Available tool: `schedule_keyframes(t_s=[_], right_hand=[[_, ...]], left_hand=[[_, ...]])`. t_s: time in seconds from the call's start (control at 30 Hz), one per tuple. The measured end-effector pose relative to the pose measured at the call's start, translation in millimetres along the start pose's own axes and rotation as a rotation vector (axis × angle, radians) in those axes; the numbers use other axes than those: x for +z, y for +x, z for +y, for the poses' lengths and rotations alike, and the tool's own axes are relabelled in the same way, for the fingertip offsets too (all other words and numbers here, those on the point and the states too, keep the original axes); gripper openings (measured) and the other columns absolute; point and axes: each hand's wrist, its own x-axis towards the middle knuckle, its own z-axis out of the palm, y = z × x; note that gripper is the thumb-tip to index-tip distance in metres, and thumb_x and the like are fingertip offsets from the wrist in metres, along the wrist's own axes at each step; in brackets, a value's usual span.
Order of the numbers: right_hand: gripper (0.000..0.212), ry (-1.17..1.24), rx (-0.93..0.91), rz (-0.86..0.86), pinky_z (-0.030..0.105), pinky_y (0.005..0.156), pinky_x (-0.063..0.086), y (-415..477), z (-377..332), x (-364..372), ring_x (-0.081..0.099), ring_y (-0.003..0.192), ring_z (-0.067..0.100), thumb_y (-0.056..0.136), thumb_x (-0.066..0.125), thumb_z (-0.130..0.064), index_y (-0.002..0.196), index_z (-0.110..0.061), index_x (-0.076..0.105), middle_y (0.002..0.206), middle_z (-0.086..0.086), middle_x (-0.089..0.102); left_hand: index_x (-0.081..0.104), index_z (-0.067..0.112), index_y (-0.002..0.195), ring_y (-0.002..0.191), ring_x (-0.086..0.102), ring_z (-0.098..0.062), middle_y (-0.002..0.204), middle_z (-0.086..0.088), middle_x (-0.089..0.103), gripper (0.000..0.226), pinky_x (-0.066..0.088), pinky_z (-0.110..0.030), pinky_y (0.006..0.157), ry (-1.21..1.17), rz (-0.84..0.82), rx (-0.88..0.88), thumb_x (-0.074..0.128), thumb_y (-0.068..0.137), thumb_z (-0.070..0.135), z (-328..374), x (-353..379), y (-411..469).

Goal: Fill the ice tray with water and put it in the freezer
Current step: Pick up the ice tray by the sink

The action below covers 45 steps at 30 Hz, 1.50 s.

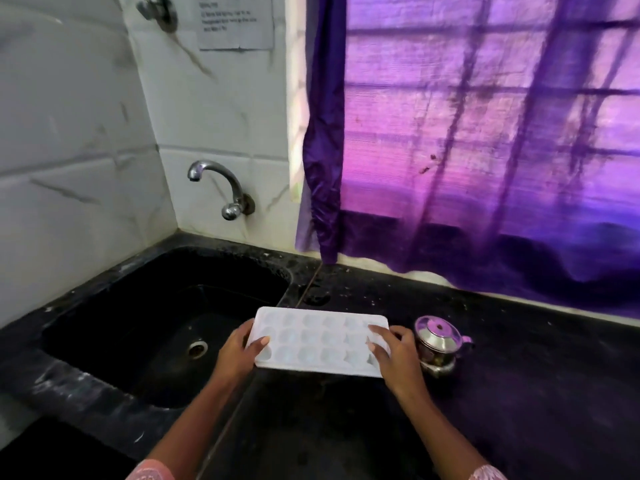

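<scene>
Left hand (pixel 239 351) grasps the left short edge of the white ice tray (pixel 320 341), thumb on top, and the tray is level over the black counter (pixel 519 375), its left end just beside the right rim of the black sink (pixel 114 306). Behind the sink a chrome tap (pixel 221 187) comes out of the tiled wall. Right hand (pixel 394 355) grasps the right end with fingers on the cells, and a small steel pot (pixel 440 344) stands just beside it, under the purple curtain (pixel 485 133).

One ice tray (pixel 320 339), two hands (pixel 239 353) (pixel 398 356)
</scene>
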Motion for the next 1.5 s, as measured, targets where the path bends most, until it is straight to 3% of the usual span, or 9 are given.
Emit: schedule_keyframes(t_s=[0.17,0.37,0.5,0.7,0.87,1.0,1.17,1.33,1.5], right_hand=[[0.061,0.143,0.066,-0.126,0.033,0.104,0.036,31.0,-43.0,43.5,0.047,0.124,0.027,0.085,0.059,-0.005,0.139,-0.007,0.033,0.137,0.014,0.047],[0.034,0.179,0.002,-0.165,0.03,0.082,0.044,66.4,-92.8,95.5,0.058,0.096,0.024,0.082,0.057,0.003,0.115,-0.003,0.055,0.11,0.014,0.063],[0.02,0.183,-0.015,-0.129,0.028,0.07,0.041,86.6,-124.5,131.9,0.057,0.085,0.024,0.079,0.062,0.003,0.093,-0.008,0.052,0.098,0.016,0.062],[0.015,0.168,-0.037,-0.094,0.037,0.072,0.048,107.1,-151.9,175.9,0.062,0.084,0.029,0.079,0.063,0.001,0.091,-0.003,0.054,0.089,0.015,0.066],[0.031,0.14,-0.098,-0.079,0.032,0.068,0.047,109.6,-158.8,190.9,0.062,0.084,0.026,0.083,0.06,-0.003,0.072,-0.026,0.042,0.09,0.01,0.066],[0.02,0.104,-0.148,-0.024,0.04,0.07,0.052,107.2,-164.9,195.5,0.062,0.082,0.026,0.084,0.059,-0.008,0.081,-0.021,0.044,0.089,0.008,0.067],[0.024,0.07,-0.288,0.015,0.034,0.061,0.047,90.7,-162.4,205.3,0.06,0.072,0.018,0.085,0.051,0.003,0.085,-0.02,0.046,0.074,-0.006,0.061],[0.038,0.039,-0.292,-0.039,0.031,0.06,0.048,89.3,-147.2,213.1,0.064,0.077,0.013,0.078,0.04,0.016,0.086,-0.02,0.047,0.076,-0.001,0.063],[0.04,0.008,-0.229,-0.104,0.027,0.061,0.044,86.8,-141.6,213.0,0.063,0.072,0.019,0.077,0.046,0.014,0.08,-0.025,0.04,0.071,0.003,0.06]], left_hand=[[0.048,0.018,0.123,0.094,0.059,-0.026,0.109,-0.005,0.057,0.039,0.052,-0.041,0.078,-0.203,0.119,-0.072,0.06,0.087,0.005,-20.7,-49.7,22.1],[0.037,0.011,0.12,0.097,0.053,-0.025,0.107,-0.003,0.052,0.038,0.049,-0.036,0.068,-0.338,0.265,-0.056,0.055,0.088,-0.001,-35.3,-104.9,54.3],[0.048,0.009,0.126,0.105,0.057,-0.029,0.115,-0.009,0.058,0.036,0.047,-0.042,0.089,-0.23,0.239,-0.092,0.055,0.09,0.006,-54.6,-142.0,72.8],[0.058,0.022,0.091,0.089,0.062,-0.026,0.086,-0.01,0.066,0.01,0.045,-0.038,0.076,0.011,0.351,-0.007,0.059,0.089,0.012,-66.7,-182.9,101.1],[0.063,0.008,0.103,0.085,0.059,-0.019,0.086,-0.003,0.065,0.016,0.038,-0.03,0.072,0.121,0.45,0.059,0.061,0.088,0.012,-75.7,-193.5,115.0],[0.064,0.009,0.104,0.087,0.059,-0.013,0.089,0.0,0.066,0.019,0.038,-0.026,0.074,0.092,0.509,0.109,0.064,0.086,0.01,-77.9,-196.9,113.1],[0.065,0.003,0.091,0.08,0.059,-0.015,0.081,-0.006,0.066,0.008,0.035,-0.017,0.063,0.063,0.63,0.144,0.064,0.084,0.002,-93.9,-194.7,99.9],[0.062,0.015,0.084,0.069,0.054,0.019,0.073,0.006,0.063,0.02,0.037,-0.002,0.065,0.045,0.664,0.151,0.063,0.082,-0.005,-103.8,-193.1,87.8],[0.065,0.015,0.086,0.071,0.058,0.01,0.075,0.011,0.065,0.017,0.039,0.0,0.066,0.051,0.556,0.095,0.064,0.082,-0.001,-112.0,-189.7,84.8]])
